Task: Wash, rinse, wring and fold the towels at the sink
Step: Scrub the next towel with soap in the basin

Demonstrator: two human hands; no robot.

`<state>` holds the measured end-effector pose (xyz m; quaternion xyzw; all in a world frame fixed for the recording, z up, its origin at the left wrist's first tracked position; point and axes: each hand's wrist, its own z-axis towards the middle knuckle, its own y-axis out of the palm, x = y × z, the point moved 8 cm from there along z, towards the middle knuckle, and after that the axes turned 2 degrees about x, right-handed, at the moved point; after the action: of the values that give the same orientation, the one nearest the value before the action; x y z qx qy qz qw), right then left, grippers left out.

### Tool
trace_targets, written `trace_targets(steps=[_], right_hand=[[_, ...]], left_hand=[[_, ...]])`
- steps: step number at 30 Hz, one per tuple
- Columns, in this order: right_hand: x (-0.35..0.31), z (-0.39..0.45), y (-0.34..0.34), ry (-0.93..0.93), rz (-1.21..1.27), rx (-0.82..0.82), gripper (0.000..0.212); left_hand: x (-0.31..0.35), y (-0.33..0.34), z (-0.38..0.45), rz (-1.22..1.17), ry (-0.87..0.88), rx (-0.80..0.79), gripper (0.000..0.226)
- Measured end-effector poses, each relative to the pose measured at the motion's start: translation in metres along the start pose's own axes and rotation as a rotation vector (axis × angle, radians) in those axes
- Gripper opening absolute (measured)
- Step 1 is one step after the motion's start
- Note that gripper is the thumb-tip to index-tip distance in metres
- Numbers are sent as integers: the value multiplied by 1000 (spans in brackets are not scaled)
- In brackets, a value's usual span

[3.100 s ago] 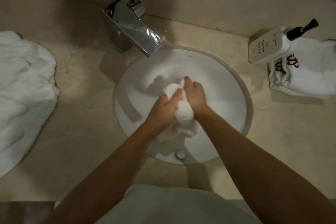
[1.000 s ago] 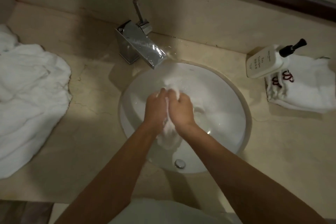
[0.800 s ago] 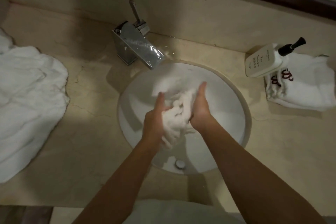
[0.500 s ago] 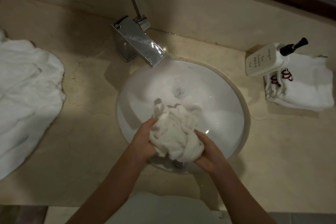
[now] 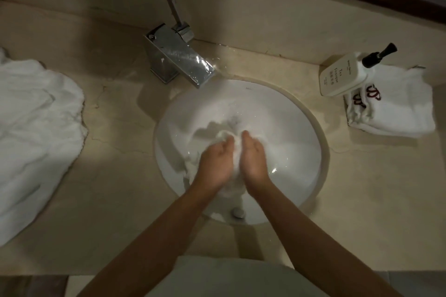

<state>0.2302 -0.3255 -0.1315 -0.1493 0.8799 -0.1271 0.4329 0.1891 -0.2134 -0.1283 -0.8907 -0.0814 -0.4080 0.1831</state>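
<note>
sink (image 5: 301, 113) w/ towel (image 5: 237, 152), both hands squeezing

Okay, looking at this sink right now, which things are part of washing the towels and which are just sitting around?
In the job:
small white towel, squeezed between left hand and right hand
round white sink basin
square chrome tap
crumpled white towel heap
folded white towels with red monogram

Lying about:
white pump bottle
beige stone counter
</note>
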Motion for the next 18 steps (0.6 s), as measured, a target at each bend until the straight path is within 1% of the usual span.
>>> trace_targets(steps=[1,2,3,4,5,6,7,8,10,11,12,14,15,16,17,18], right_hand=[[-5,-9,11,-47,-75,-59,43],[-11,-17,20,-119,-117,-101,47],[-18,-18,21,-169,-159,-87,49],[-23,-8,15,-180,-183,-24,49],[-26,8,7,-130,-180,48,48],[-25,23,2,-47,-136,75,50],[-20,31,3,32,-123,67,52],[-22,28,11,36,-139,24,51],[-34,5,37,-121,-269,-115,50],[-40,-6,44,-195,-290,-129,53],[-44,-5,40,-213,-299,-84,54],[-47,21,26,-103,-298,14,51],[-44,34,19,-19,-259,34,53],[-39,42,17,31,-240,37,59],[-39,38,21,20,-242,9,63],[-42,28,30,-51,-292,-38,64]], left_hand=[[-3,-7,10,-27,-60,41,49],[-7,-10,17,-54,-121,49,52],[-10,-10,16,-52,-146,40,55],[-7,-8,11,-15,-109,20,56],[-1,-2,3,27,-41,-17,56],[4,2,-4,41,11,-50,55],[9,0,-6,33,23,-45,55],[10,-5,2,11,-13,-15,56],[2,-19,29,-127,-145,64,62],[-1,-21,34,-195,-198,67,65],[0,-20,32,-203,-195,53,67],[10,-11,15,-34,-55,-18,64],[14,-5,4,35,11,-44,61],[15,-4,2,52,31,-36,59],[12,-6,5,39,-20,-20,59],[6,-11,16,-37,-108,21,60]])
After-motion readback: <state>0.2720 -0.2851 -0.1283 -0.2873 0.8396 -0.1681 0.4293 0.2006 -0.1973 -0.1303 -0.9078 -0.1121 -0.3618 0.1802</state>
